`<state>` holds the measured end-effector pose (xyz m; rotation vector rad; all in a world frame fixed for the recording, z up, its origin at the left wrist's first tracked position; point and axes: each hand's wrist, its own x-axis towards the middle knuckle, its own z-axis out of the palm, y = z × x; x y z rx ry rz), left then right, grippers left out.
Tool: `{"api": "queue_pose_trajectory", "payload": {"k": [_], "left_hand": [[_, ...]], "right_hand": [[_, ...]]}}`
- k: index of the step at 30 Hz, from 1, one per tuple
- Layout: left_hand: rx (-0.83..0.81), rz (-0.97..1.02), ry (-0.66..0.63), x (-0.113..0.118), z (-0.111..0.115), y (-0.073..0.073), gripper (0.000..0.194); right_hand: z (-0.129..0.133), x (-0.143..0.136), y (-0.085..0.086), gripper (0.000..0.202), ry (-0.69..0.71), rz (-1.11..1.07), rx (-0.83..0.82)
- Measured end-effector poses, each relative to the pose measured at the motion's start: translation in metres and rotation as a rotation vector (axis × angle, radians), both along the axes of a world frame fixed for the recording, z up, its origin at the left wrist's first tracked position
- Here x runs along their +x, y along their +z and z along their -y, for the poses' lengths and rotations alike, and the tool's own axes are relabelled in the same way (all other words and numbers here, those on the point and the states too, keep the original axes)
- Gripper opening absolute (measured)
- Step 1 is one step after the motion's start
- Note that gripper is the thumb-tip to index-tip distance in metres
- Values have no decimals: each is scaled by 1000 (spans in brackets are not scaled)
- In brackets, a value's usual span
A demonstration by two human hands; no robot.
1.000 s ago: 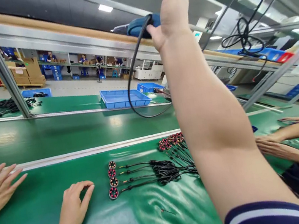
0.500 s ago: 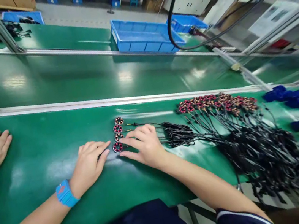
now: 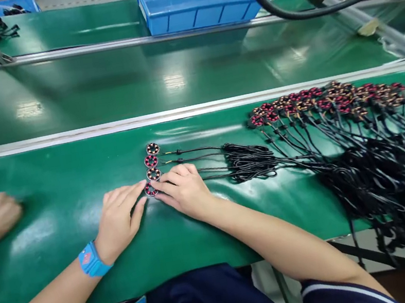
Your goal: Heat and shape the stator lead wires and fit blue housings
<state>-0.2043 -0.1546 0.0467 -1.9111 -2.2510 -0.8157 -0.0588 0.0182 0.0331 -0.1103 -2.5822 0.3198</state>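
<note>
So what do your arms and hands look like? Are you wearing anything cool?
My left grip and right grip have no gloves. A chunky bright-blue wristband with a reddish mark circles my left wrist. My short navy cloth right sleeve has a white stripe near its edge.

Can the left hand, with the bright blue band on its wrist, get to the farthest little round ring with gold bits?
Probably yes. The left hand is by the nearest ring in the line, and nothing covers the farthest one. The green tabletop beside them looks free.
</note>
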Motion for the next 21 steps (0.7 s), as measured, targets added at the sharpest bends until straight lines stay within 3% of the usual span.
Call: {"api": "queue_pose_trajectory", "payload": {"k": [5,11,15,18,21], "left_hand": [[-85,-227,-96,4,-2,6,44],[-76,45,-60,-7,-6,-3,30],[-136,120,-134,-10,-13,-13,20],[-90,221,-146,-7,-14,-14,10],[-1,228,-141,-5,-11,-9,8]], "right_hand": [[1,-1,4,21,5,104,-45],[-13,14,17,40,18,191,-273],[-12,20,17,38,44,251,-279],[-7,19,14,43,80,279,-298],[-7,22,18,44,116,288,-540]]}}
